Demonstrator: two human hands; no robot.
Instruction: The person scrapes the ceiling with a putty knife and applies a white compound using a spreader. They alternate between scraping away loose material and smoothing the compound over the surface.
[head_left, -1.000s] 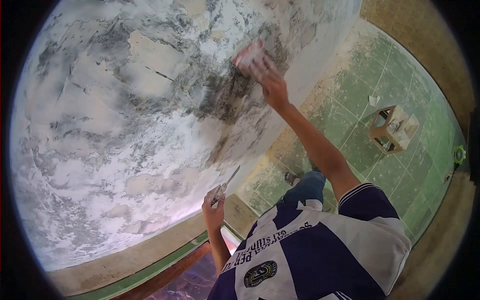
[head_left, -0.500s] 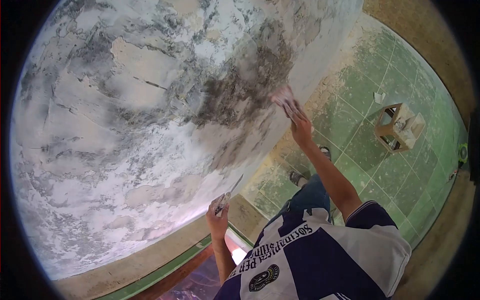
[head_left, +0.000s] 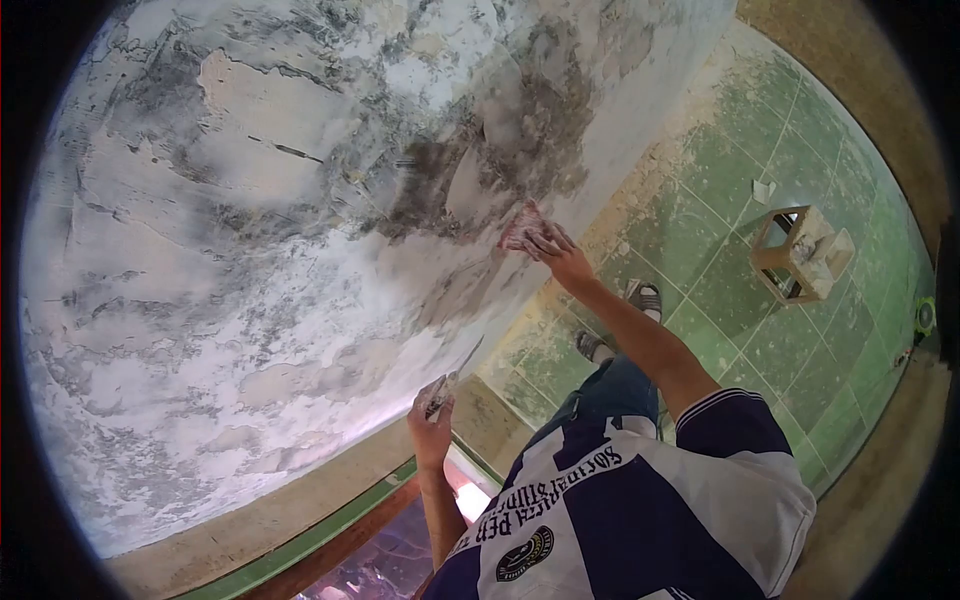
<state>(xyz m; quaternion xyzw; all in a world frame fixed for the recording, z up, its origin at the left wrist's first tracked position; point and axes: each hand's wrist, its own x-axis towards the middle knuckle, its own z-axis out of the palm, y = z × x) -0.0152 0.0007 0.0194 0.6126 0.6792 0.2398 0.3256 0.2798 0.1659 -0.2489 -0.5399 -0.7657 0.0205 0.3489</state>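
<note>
My right hand [head_left: 566,258] presses a crumpled pink and white rag [head_left: 522,228] against the wall [head_left: 290,330], at the lower edge of a dark damp-looking patch [head_left: 420,190]. Its fingers lie over the rag. The wall's plaster is blotchy, with white, grey and peeling areas. Lower down in the view, my left hand [head_left: 431,428] is closed around a putty knife [head_left: 440,395], whose handle is smeared with white. The thin blade points up and to the right, close to the wall.
Green floor tiles [head_left: 715,340] are scattered with plaster debris, thickest along the wall's foot. A small wooden stool [head_left: 795,250] with a whitish tray-like thing on top stands on the right. My sandalled feet [head_left: 645,298] are near the wall. A green-edged ledge [head_left: 330,540] runs along the bottom left.
My right hand has swept the rag to the left and slightly down over the wall. The left hand, with the putty knife, has barely shifted.
</note>
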